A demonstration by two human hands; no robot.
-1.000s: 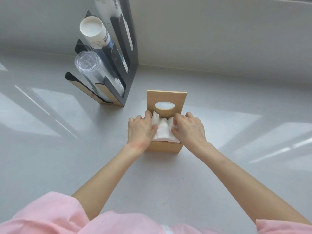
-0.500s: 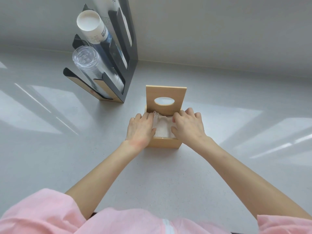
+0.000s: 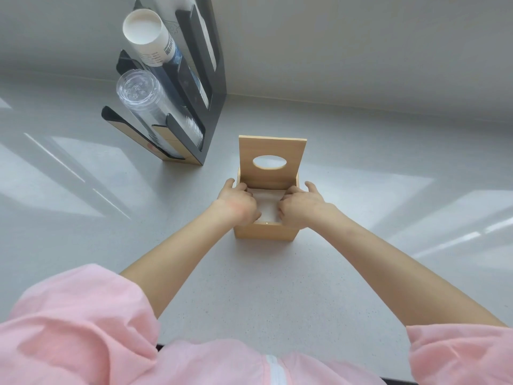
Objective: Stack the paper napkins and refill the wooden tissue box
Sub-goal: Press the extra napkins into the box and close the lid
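1. Work surface: a light grey, finely speckled countertop [image 3: 249,287] meets a plain grey wall [image 3: 361,51] at the rear. Angled patches of bright light lie across the counter on both sides.
2. Task object: the wooden tissue box [image 3: 265,233] stands at the centre of the counter, its lid [image 3: 272,162] raised upright at the far side, with an oval slot through it.
3. Contents: white paper napkins [image 3: 268,204] lie inside the box, below the rim.
4. Left hand [image 3: 237,207]: fingers curled down into the box on the left side, pressing the napkins.
5. Right hand [image 3: 301,205]: fingers curled into the box on the right side, likewise on the napkins; thumb outside the wall.
6. Rear left: a black cup dispenser rack [image 3: 213,112] holds a stack of paper cups [image 3: 147,31] and a stack of clear plastic cups [image 3: 141,93], well apart from the box.
7. Pink sleeves [image 3: 77,323] fill the lower edge.
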